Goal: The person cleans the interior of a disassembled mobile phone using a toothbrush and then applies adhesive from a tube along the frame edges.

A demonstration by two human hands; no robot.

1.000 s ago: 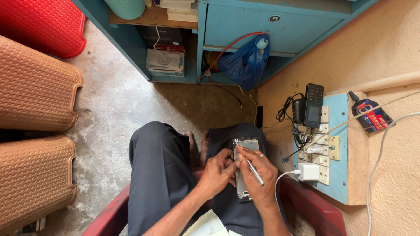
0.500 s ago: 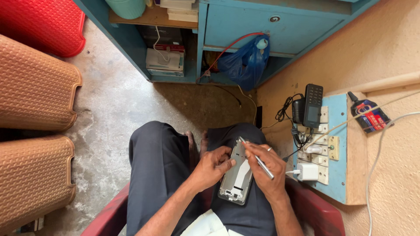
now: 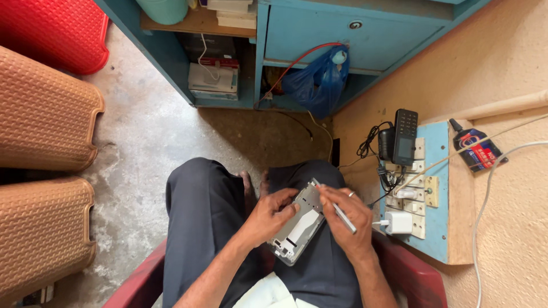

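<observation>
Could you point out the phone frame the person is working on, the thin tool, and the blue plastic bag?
Silver metal phone frame [image 3: 299, 228], head view, its flat middle.
Thin silver tool [image 3: 344, 217], head view, its shaft.
Blue plastic bag [image 3: 317, 82], head view, its crumpled body.

The single head-worn camera is looking almost straight down from close above the seated person's lap, framing the grey concrete floor [image 3: 142, 131] at centre left and the blue wooden cabinet [image 3: 319, 28] along the top edge.
</observation>
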